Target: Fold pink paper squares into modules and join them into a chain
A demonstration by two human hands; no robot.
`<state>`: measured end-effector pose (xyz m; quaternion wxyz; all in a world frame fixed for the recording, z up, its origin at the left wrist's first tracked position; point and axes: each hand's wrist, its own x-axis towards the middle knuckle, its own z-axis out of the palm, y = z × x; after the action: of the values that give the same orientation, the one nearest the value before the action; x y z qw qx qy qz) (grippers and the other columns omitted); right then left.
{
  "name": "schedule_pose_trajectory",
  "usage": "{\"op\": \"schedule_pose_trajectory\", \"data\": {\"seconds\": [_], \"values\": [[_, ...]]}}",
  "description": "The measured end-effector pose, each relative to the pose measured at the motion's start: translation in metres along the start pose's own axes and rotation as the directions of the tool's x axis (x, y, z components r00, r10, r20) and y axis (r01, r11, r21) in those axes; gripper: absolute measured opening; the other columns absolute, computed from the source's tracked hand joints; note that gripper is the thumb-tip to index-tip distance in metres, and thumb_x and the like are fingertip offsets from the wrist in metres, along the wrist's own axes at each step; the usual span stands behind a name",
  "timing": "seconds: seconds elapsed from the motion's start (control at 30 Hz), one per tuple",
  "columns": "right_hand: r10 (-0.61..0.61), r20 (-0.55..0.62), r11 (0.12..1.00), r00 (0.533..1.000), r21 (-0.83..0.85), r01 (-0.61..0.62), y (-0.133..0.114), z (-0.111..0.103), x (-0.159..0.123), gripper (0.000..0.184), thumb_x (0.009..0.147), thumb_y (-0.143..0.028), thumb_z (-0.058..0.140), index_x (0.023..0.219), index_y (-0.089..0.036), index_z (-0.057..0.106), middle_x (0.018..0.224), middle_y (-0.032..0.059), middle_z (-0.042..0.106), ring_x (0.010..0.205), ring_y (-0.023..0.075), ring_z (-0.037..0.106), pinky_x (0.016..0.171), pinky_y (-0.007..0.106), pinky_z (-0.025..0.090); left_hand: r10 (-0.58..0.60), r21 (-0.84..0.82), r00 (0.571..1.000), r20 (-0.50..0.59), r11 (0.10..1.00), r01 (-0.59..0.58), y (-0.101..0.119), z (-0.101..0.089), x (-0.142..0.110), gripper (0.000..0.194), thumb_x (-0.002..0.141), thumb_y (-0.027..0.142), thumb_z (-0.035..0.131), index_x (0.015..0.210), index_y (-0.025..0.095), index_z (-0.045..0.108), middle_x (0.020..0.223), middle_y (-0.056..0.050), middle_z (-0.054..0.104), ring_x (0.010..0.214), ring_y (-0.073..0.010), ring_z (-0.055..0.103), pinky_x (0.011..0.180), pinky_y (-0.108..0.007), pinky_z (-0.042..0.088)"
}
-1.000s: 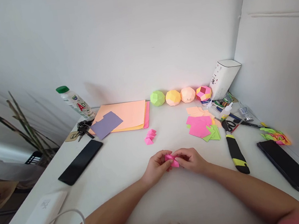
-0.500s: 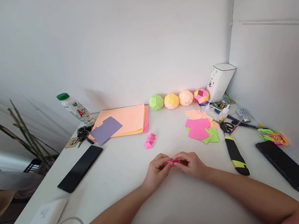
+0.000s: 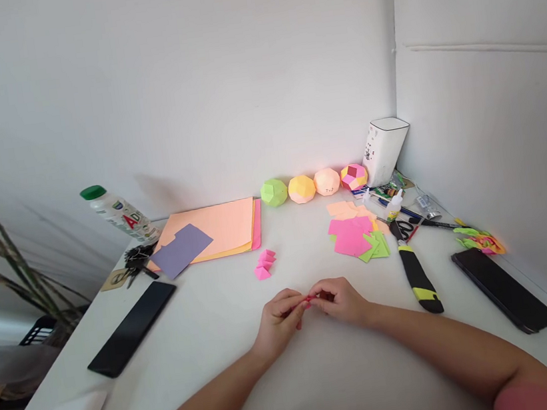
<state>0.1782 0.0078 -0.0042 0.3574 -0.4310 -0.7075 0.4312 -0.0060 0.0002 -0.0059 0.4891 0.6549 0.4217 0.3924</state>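
Note:
Between my fingertips is a small pink piece of paper, mostly covered by them. My left hand pinches its left side. From the right, my right hand pinches the same piece, thumb and forefinger together. Just beyond my hands lie several small folded pink paper pieces, bunched on the white table. Further to the right is a pile of pink paper squares, with green paper squares and peach paper squares around it.
Along the wall sit several faceted paper balls, including a green ball. Coloured sheets and a bottle stand back left. A black phone lies left; a utility knife, glue bottle and black case lie right.
The view has swung slightly to the right. My fingertips have closed in further over the pink paper, so less of it shows. The things on the table have stayed put.

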Motion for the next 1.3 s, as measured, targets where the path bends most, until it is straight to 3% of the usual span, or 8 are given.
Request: {"op": "schedule_pose_trajectory", "data": {"seconds": [0.27, 0.53, 0.77, 1.0, 1.3], "values": [[0.049, 0.021, 0.995, 0.999, 0.087, -0.051, 0.003, 0.001, -0.001, 0.019, 0.081, -0.035, 0.057, 0.078, -0.018, 0.065, 0.056, -0.0018, 0.054, 0.048, 0.0099, 0.044, 0.046, 0.022, 0.036, -0.016, -0.066, 1.0, 0.019, 0.998, 0.017, -0.006, -0.001, 0.0, 0.019, 0.082, 0.032, 0.059, 0.086, 0.023, 0.075, 0.083, -0.004, 0.062, 0.048, -0.0076, 0.048, 0.048, -0.024, 0.045], [0.093, 0.043, 0.982, 0.995, 0.159, -0.099, 0.005, 0.0, -0.001, 0.019, 0.08, -0.034, 0.059, 0.075, -0.017, 0.064, 0.051, -0.0036, 0.05, 0.044, 0.0093, 0.043, 0.044, 0.022, 0.034, 0.0, -0.088, 1.0, 0.026, 0.996, 0.002, -0.004, -0.001, 0.0, 0.018, 0.081, 0.032, 0.059, 0.084, 0.022, 0.075, 0.081, -0.005, 0.063, 0.048, -0.008, 0.05, 0.048, -0.025, 0.045], [0.05, 0.024, 0.996, 0.998, 0.069, -0.051, -0.003, 0.0, -0.003, 0.012, 0.075, -0.026, 0.059, 0.067, -0.017, 0.06, 0.055, -0.0028, 0.051, 0.048, 0.0089, 0.04, 0.045, 0.021, 0.033, -0.11, -0.023, 0.993, 0.04, 0.994, 0.111, 0.009, 0.001, -0.001, 0.027, 0.081, 0.04, 0.056, 0.07, 0.016, 0.064, 0.069, 0.0, 0.055, 0.04, -0.0048, 0.043, 0.039, -0.02, 0.036], [0.026, 0.084, 0.999, 0.996, 0.018, -0.027, -0.003, 0.0, -0.002, 0.01, 0.077, -0.023, 0.055, 0.069, -0.018, 0.056, 0.057, -0.0028, 0.049, 0.05, 0.0095, 0.04, 0.046, 0.021, 0.033, -0.164, 0.028, 0.984, 0.07, 0.986, 0.162, 0.011, 0.003, -0.003, 0.025, 0.082, 0.039, 0.052, 0.069, 0.018, 0.052, 0.054, 0.006, 0.044, 0.042, -0.0076, 0.04, 0.041, -0.02, 0.031], [-0.028, 0.155, 0.994, 0.987, -0.099, 0.044, 0.0, 0.0, -0.004, 0.008, 0.08, -0.021, 0.051, 0.072, -0.019, 0.051, 0.062, -0.0031, 0.05, 0.053, 0.0099, 0.04, 0.05, 0.021, 0.033, -0.135, 0.141, 0.985, 0.106, 0.983, 0.119, 0.014, 0.003, -0.003, 0.021, 0.083, 0.033, 0.047, 0.067, 0.02, 0.046, 0.048, 0.006, 0.045, 0.043, -0.0091, 0.036, 0.043, -0.021, 0.03]]}}
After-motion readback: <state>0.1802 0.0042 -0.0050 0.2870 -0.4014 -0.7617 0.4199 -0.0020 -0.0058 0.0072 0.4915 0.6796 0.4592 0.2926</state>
